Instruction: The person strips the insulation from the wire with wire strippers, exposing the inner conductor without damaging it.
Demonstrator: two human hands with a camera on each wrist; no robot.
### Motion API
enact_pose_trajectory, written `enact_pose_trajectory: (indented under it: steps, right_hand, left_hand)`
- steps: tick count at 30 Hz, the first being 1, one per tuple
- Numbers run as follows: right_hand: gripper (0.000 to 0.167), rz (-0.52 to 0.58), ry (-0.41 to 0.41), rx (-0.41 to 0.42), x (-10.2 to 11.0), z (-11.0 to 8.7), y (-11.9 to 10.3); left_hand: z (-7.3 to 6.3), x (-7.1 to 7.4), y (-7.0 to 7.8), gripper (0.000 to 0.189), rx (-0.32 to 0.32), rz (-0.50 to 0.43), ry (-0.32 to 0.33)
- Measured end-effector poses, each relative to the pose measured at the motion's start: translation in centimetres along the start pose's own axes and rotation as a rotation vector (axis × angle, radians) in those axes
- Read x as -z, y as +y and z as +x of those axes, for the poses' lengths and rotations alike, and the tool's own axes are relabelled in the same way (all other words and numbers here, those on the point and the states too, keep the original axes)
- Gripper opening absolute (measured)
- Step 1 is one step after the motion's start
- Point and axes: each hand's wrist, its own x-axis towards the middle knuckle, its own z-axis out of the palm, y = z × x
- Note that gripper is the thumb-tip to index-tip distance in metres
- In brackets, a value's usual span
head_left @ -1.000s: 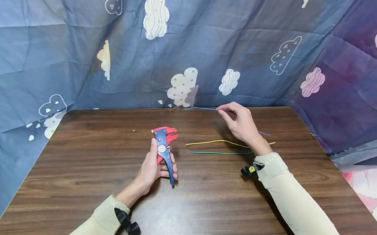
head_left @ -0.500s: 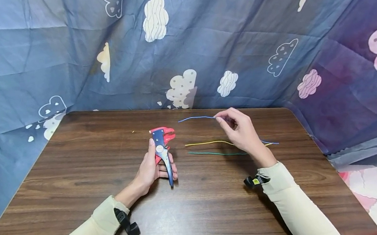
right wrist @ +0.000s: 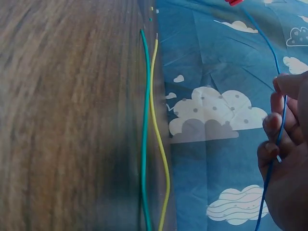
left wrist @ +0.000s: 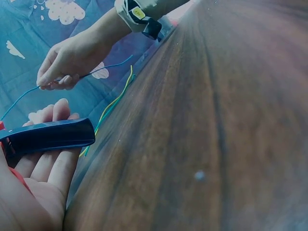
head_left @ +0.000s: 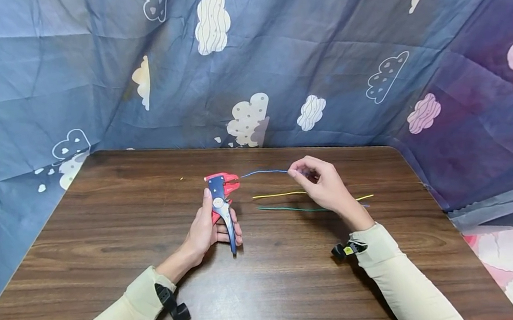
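Observation:
My left hand (head_left: 203,232) holds a wire stripper (head_left: 216,187) with blue handle and red jaws, its thumb along the body and its fingers behind the handle. The stripper's jaws face right. Between thumb and index finger, my right hand (head_left: 328,188) pinches a blue wire (head_left: 264,170). The wire's left end points at the jaw mouth, right beside it in the head view. Its other part runs back across the right palm, as the right wrist view shows, and its tail comes out past the wrist.
On the brown wooden table (head_left: 105,238) lie a yellow wire (head_left: 279,194) and a green wire (head_left: 290,209), partly under the right hand in the head view. A tiny yellow scrap (head_left: 182,178) lies at the back left. A blue cloud-patterned cloth (head_left: 173,85) hangs behind the table.
My right hand has come nearer and to the left, bringing the blue wire's end down from the table's back edge to the stripper's jaws. The left hand and stripper have hardly moved.

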Motion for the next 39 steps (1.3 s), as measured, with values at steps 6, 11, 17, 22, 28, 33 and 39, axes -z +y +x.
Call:
enact_pose_trajectory:
  steps: [6,11,17,22,28,33,39]
  right_hand:
    - [0.003,0.029,-0.052,-0.045,-0.2,-0.1,0.0]
    - [0.003,0.035,-0.071,-0.083,-0.5,-0.2,-0.1]
    - [0.005,0.041,-0.096,-0.107,-0.7,-0.3,-0.6]
    - [0.008,0.048,-0.105,-0.107,-0.7,-0.2,-0.9]
    - [0.007,0.076,-0.108,-0.104,-0.5,-0.2,-1.3]
    - [0.011,0.084,-0.121,-0.096,-0.5,-0.2,-1.4]
    - [0.004,0.126,-0.145,-0.070,-0.4,-0.1,-1.9]
  left_hand:
    - [0.1,0.0,0.1,0.098,0.008,-0.009,-0.011]
    - [0.1,0.2,0.1,0.102,0.016,-0.006,-0.010]
    - [-0.1,0.1,0.5,0.109,0.053,-0.030,-0.008]
    - [-0.3,-0.2,0.9,0.114,0.018,-0.013,-0.043]
    - [-0.4,-0.3,1.3,0.114,-0.016,0.010,-0.047]
    - [-0.4,-0.4,1.4,0.111,-0.037,0.025,-0.049]
    - [-0.5,-0.5,1.6,0.100,-0.067,0.037,-0.055]
